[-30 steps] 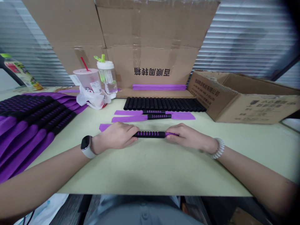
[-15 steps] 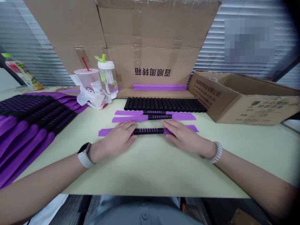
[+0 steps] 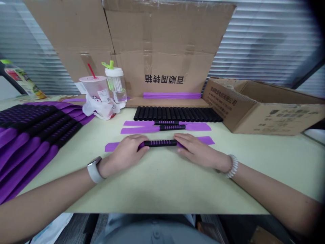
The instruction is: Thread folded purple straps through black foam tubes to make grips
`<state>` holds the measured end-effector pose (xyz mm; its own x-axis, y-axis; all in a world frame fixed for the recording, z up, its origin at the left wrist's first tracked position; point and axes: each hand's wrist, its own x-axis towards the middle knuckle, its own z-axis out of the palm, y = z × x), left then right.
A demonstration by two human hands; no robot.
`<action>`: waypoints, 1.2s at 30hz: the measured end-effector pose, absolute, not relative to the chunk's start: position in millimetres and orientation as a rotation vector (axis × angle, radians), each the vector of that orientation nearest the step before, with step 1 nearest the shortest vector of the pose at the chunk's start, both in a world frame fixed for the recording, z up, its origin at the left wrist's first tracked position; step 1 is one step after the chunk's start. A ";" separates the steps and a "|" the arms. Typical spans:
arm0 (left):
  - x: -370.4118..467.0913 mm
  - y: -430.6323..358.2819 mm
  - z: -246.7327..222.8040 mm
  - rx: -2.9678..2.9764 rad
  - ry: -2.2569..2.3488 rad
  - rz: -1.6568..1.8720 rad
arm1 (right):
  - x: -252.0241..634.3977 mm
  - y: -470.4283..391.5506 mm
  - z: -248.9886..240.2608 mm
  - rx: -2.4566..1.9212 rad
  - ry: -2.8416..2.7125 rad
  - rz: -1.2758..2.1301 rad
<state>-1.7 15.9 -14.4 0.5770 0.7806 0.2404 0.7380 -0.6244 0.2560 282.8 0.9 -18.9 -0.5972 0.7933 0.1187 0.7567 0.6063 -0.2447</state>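
A purple elastic band with a black slotted grip sleeve around its middle lies crosswise on the table in front of me. My left hand is closed over the band at the sleeve's left end, thumb in front and fingers behind. At the right end, my right hand holds it the same way, fingertips against the sleeve. Purple shows through the sleeve's slots. Just beyond lie two similar sleeved bands, a nearer band and a farther band. My palms hide parts of the held band.
Behind them is a row of black sleeves, then a stack of purple strips against upright cardboard. Finished-looking sleeved bands pile up at left. A drink cup, bottles and an open carton stand around.
Both hands have drawn slightly toward me with the band, widening its gap from the two behind. My right fingertips have shifted left onto the sleeve's end. The view has tilted slightly.
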 end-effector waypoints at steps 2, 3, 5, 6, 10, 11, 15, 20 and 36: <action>-0.9 13.6 -9.0 2.680 1.284 0.509 | 281.0 2.6 -18.0 -1.220 -2.546 0.192; -1.4 13.0 -5.9 2.688 1.295 0.485 | 281.0 3.5 -17.2 -1.200 -2.530 0.178; -5.1 14.6 0.7 2.682 1.364 0.394 | 283.5 5.7 -14.5 -1.200 -2.510 0.185; -8.6 17.4 4.2 2.654 1.406 0.334 | 286.2 7.0 -12.8 -1.223 -2.499 0.206; -31.8 40.2 17.6 2.444 1.425 0.132 | 303.9 15.5 -4.8 -1.400 -2.478 0.366; -38.8 47.2 20.5 2.409 1.404 0.074 | 309.1 18.0 -2.8 -1.455 -2.488 0.389; -60.4 68.9 28.3 2.339 1.347 -0.030 | 327.5 26.6 4.8 -1.590 -2.539 0.281; -65.5 74.6 34.7 2.323 1.439 0.008 | 340.8 32.5 11.9 -1.771 -2.469 -0.053; -73.2 79.8 34.6 2.447 1.821 -0.079 | 348.8 41.1 8.5 -2.089 -2.375 -0.357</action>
